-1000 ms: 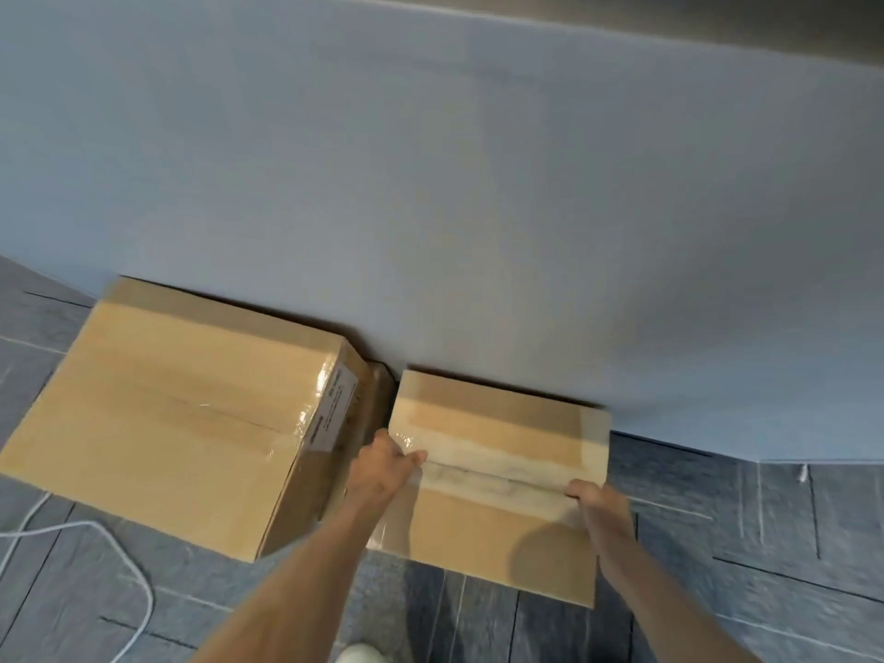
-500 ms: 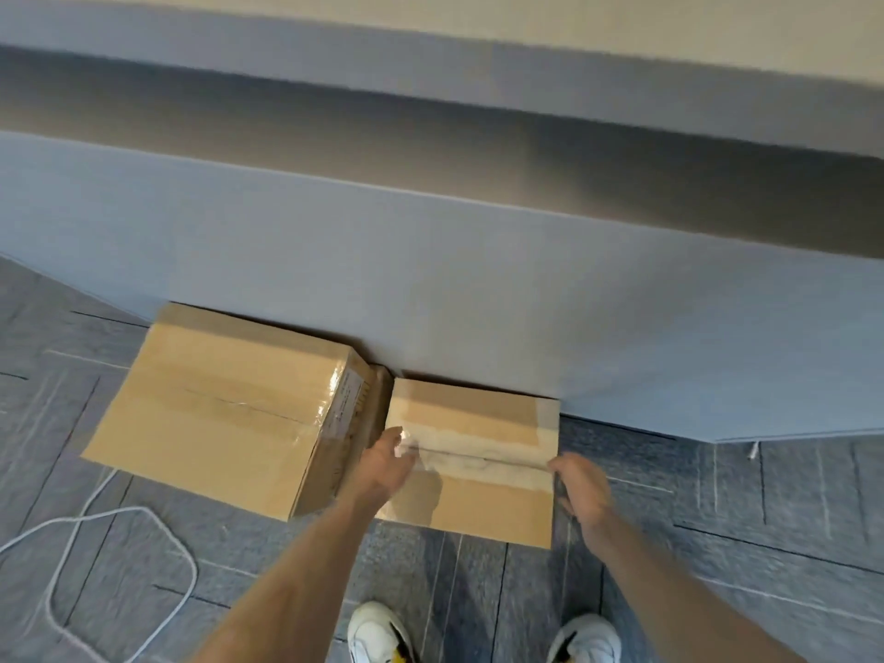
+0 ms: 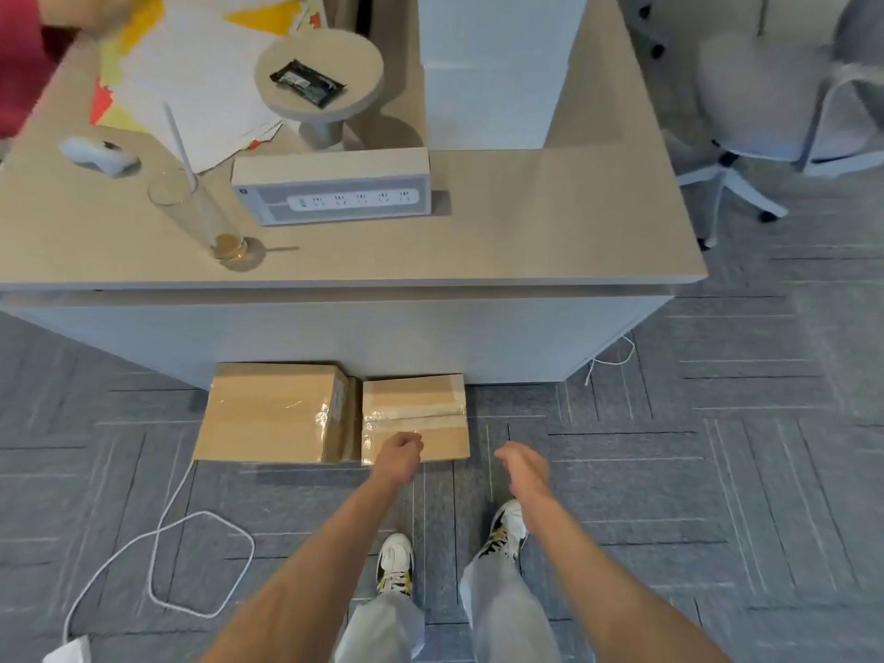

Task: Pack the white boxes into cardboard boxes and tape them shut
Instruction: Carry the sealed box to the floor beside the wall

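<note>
Two taped cardboard boxes sit side by side on the carpeted floor (image 3: 717, 471), pushed against the base of the table (image 3: 526, 241); the smaller cardboard box (image 3: 415, 416) lies just right of the larger cardboard box (image 3: 268, 413), clear tape along its top seam; a person stands over them, the left hand (image 3: 399, 454) curled with nothing in it above the smaller box's near edge; the right hand (image 3: 524, 464) hangs relaxed and empty over the floor to the right; white boxes (image 3: 497, 69) stand stacked on the table.
</note>
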A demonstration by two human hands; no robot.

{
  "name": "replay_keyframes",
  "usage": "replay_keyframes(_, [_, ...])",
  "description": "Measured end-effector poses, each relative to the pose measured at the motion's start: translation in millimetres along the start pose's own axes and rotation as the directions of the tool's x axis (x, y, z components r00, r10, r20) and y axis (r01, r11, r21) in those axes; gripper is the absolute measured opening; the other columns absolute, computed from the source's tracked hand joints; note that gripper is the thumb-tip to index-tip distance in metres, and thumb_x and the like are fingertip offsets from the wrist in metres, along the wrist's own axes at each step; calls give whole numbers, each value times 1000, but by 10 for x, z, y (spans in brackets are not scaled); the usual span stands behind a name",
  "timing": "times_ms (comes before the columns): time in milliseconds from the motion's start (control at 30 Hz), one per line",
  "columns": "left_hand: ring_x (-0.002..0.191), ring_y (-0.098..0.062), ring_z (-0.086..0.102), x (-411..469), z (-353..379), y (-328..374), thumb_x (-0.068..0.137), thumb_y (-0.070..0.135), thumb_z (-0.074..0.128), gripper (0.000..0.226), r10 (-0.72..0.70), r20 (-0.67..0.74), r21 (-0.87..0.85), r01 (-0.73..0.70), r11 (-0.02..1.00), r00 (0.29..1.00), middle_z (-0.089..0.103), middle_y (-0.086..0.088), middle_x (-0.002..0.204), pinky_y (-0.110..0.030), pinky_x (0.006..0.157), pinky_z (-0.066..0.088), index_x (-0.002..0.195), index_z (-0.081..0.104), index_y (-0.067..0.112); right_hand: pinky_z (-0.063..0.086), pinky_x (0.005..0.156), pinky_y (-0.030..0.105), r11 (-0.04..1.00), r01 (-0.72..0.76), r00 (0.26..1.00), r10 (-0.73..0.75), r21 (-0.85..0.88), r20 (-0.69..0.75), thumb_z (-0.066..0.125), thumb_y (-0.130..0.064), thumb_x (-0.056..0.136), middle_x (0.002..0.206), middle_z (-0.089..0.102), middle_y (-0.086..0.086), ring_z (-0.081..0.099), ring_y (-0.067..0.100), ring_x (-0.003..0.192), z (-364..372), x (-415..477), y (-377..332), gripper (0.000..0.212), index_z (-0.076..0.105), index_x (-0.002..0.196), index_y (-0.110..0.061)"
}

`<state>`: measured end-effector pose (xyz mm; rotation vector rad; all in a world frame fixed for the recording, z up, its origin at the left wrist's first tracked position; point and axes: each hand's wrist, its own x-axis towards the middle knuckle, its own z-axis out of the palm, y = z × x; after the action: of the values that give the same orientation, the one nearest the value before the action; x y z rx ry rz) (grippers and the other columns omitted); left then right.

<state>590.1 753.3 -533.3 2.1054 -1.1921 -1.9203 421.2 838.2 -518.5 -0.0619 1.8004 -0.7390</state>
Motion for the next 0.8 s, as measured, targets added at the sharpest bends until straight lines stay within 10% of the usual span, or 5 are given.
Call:
replay_keyframes(333, [92,-19,59,-1517,1448,852,98,20,51,11,295,250,10,-307,952,922,64,-2,97,-36,83,47,98,63,21,43,107,41,889,212,964,-123,406,-235,67,-24,87,124,63,-4,57,15,117,-1455,-1160,365,18,69,104,-31])
replay_keyframes(567, [85,-17,59,-1885,3053,1338,97,5,43,25,398,325,45,-434,900,858,65,-1,92,-36,83,51,91,64,18,40,69,23,818,367,901,-192,444,-390,62,-15,90,86,55,-4,49,11,80,-2967,-1248,243,17,69,103,-7])
replay_keyframes(800, [83,-15,60,-2025,4089,1767,95,7,49,22,445,324,-3,-469,883,835,66,0,93,-31,71,49,89,66,19,42,90,31,802,367,893,-161,471,-421,59,-26,93,98,65,-1,56,13,96,-4077,-1190,157,11,66,86,-22])
